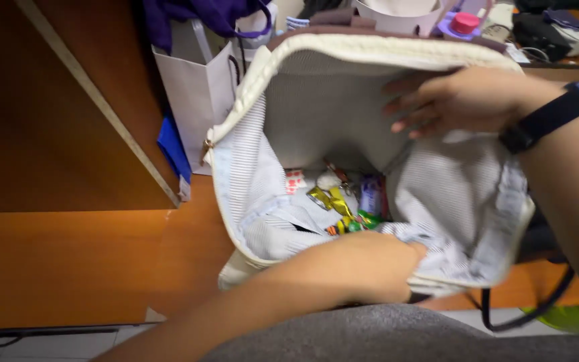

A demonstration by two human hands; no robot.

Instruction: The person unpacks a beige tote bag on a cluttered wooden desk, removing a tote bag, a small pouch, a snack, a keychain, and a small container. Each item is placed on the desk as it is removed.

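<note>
Two hands hold a cream bag (pixel 283 60) open: the left hand (pixel 363 268) grips the near rim, its fingers curled over the striped lining so their spread cannot be told. The right hand (pixel 460 100), fingers loosely spread, presses the far inner wall, with small wrapped items (pixel 343 204) lying below those fingertips at the bottom.

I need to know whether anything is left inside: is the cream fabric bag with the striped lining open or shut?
Open: both hands spread the cream fabric bag mouth wide, baring striped lining and small colourful wrapped items at the bottom.
</note>
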